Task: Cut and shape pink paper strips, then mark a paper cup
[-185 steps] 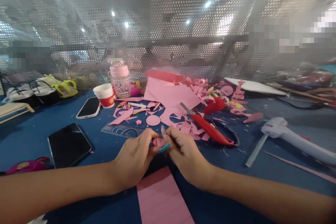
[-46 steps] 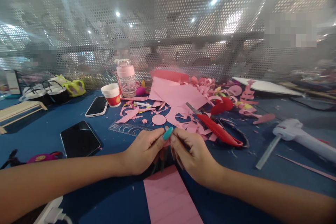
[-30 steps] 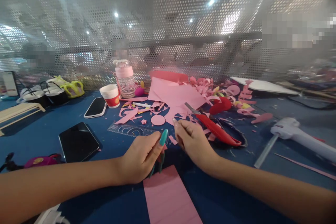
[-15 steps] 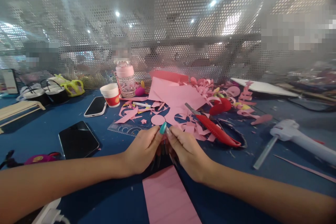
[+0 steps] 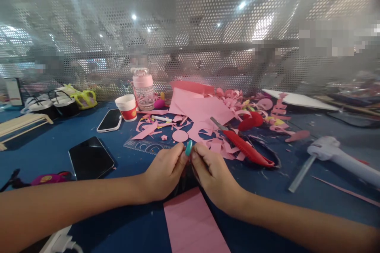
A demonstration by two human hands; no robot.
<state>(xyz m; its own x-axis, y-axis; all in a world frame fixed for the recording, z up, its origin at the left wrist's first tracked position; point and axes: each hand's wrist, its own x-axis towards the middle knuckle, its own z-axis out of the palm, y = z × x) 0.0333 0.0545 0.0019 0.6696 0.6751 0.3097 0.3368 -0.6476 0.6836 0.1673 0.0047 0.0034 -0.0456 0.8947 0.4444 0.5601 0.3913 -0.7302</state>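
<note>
My left hand (image 5: 166, 170) and my right hand (image 5: 218, 180) meet in front of me, thumbs and fingers pinched together at the tips. Whatever lies between them is hidden or too small to name. A green-blue thumbnail stands out on the left. Just below the hands, a pink paper sheet (image 5: 194, 223) with faint creases lies on the blue table. Behind my left hand is a clear stencil ruler (image 5: 144, 145). Beyond the fingertips lie a pink paper circle (image 5: 180, 136) and a tiny pink paper star (image 5: 164, 137). A red-handled blade tool (image 5: 247, 148) rests beyond my right hand.
Pink paper scraps (image 5: 218, 144) and larger sheets (image 5: 204, 108) cover the middle. A white glue gun (image 5: 335, 154) lies right. On the left are two phones (image 5: 90, 158), stacked paper cups (image 5: 127, 108), a bottle (image 5: 144, 91) and a wooden rack (image 5: 23, 122). A mesh screen (image 5: 190, 27) stands behind.
The fingers have shifted slightly against each other at the tips, and the right fingers curl in more. The whole view has moved a little; the things on the table stay put.
</note>
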